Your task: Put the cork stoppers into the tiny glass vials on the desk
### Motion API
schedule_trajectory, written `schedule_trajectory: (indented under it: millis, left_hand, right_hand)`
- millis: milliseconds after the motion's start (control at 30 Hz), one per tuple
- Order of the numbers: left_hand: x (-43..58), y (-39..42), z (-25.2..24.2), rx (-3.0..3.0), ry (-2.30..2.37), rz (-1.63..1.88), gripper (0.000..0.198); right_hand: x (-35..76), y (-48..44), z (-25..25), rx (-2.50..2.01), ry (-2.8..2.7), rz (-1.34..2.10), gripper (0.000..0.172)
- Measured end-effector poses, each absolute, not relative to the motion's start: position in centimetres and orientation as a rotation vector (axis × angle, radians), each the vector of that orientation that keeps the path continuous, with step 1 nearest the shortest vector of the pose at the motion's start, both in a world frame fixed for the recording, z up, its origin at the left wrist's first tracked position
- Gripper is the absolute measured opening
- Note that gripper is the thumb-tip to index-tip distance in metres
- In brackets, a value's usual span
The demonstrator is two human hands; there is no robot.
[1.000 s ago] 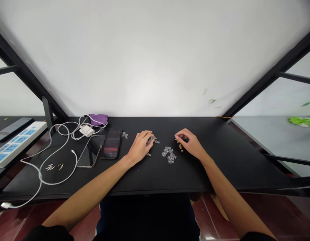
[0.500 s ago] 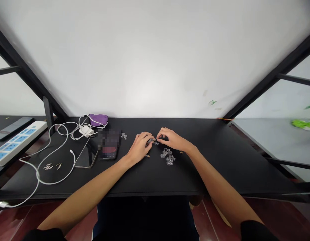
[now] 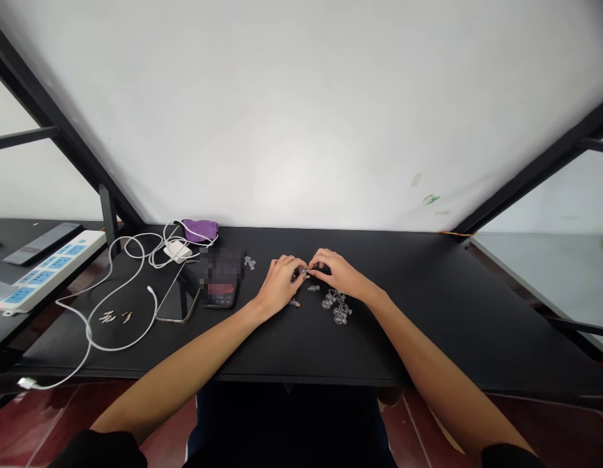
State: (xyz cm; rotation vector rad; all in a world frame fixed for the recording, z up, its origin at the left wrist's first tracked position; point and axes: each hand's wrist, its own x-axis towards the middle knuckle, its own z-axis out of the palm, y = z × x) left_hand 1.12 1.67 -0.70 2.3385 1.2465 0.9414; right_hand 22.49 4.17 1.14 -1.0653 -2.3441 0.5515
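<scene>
My left hand (image 3: 282,284) is closed, its thumb and fingers pinching a tiny clear glass bottle (image 3: 304,272) just above the black table. Facing it, my right hand (image 3: 339,273) has thumb and fingertips pressed together at the bottle's end; anything between them is too small to make out. A single glass bottle (image 3: 314,288) lies below the fingertips. Beside my left wrist rests another little bottle with a cork stopper (image 3: 297,304), partly covered by the hand. Several clear bottles (image 3: 339,314) are heaped below my right hand.
Left of my hands lie two phones (image 3: 179,296) (image 3: 222,279), a few small clear pieces (image 3: 249,262), and a white cable (image 3: 89,312) with a charger (image 3: 177,251). A purple pouch (image 3: 201,231), small slim pieces (image 3: 107,317) and a power strip (image 3: 52,268) are farther left. A wall (image 3: 292,117) stands behind.
The view has swung slightly left. My hands have come closer together, fingertips now meeting at the bottle. The loose bottle beneath them now lies apart from my left fingers.
</scene>
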Motion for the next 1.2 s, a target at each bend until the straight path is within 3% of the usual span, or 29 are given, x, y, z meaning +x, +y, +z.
schedule_trajectory:
  millis: [333, 1200]
  left_hand:
    - [1.2, 1.1, 0.2, 2.292, 1.169, 1.181, 0.008]
    - [1.8, 0.5, 1.0, 1.923, 0.958, 1.112, 0.007]
  right_hand:
    - [22.1, 2.7, 2.7, -1.027, -2.126, 0.619, 0.018]
    - [23.7, 1.3, 3.3, -0.968, -2.138, 0.663, 0.016]
